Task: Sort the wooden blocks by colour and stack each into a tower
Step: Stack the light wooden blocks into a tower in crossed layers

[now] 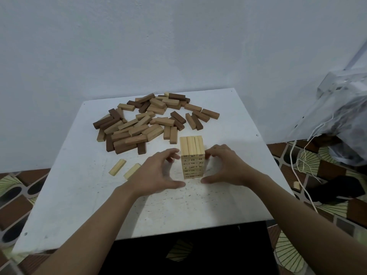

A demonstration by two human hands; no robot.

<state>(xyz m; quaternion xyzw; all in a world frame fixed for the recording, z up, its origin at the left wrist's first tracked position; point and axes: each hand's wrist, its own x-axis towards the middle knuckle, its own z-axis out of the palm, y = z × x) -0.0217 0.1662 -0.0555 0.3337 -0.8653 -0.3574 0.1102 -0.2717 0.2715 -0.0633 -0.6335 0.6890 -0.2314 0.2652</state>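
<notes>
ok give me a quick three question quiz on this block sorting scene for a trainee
1. True or false: the pale tower stands between the left hand and the right hand.
2. How many loose pale blocks lie on the table just left of the left hand?
3. Where is the mixed brown pile? a) beyond the tower, at the table's far side b) on the floor c) under the right hand
Key: 1 true; 2 two; 3 a
</notes>
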